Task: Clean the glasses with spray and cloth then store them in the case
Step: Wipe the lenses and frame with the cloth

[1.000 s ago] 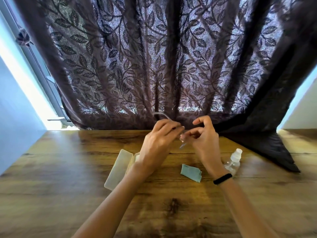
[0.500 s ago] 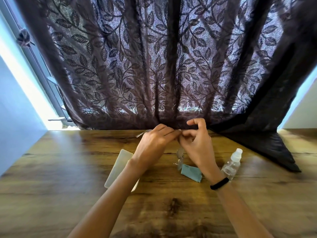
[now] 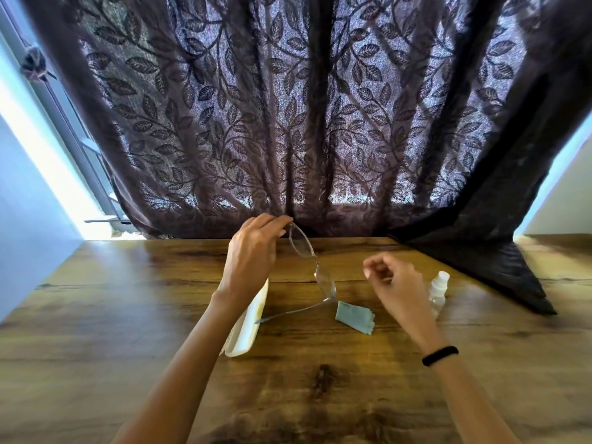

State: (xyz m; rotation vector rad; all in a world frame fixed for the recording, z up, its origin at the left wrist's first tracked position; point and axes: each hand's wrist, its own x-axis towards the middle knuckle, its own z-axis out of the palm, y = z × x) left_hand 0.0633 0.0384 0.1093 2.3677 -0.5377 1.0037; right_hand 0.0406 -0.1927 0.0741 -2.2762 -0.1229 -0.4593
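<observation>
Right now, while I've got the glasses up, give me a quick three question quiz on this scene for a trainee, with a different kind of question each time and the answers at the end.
1. True or false: the cloth lies on the table, in neither hand.
2. Which hand holds the glasses? A) left B) right C) both
3. Fill in: the spray bottle stands partly hidden behind the ___ hand.

Key
1. True.
2. A: the left hand pinches the frame at its top end.
3. Right: the right hand holds nothing.
</observation>
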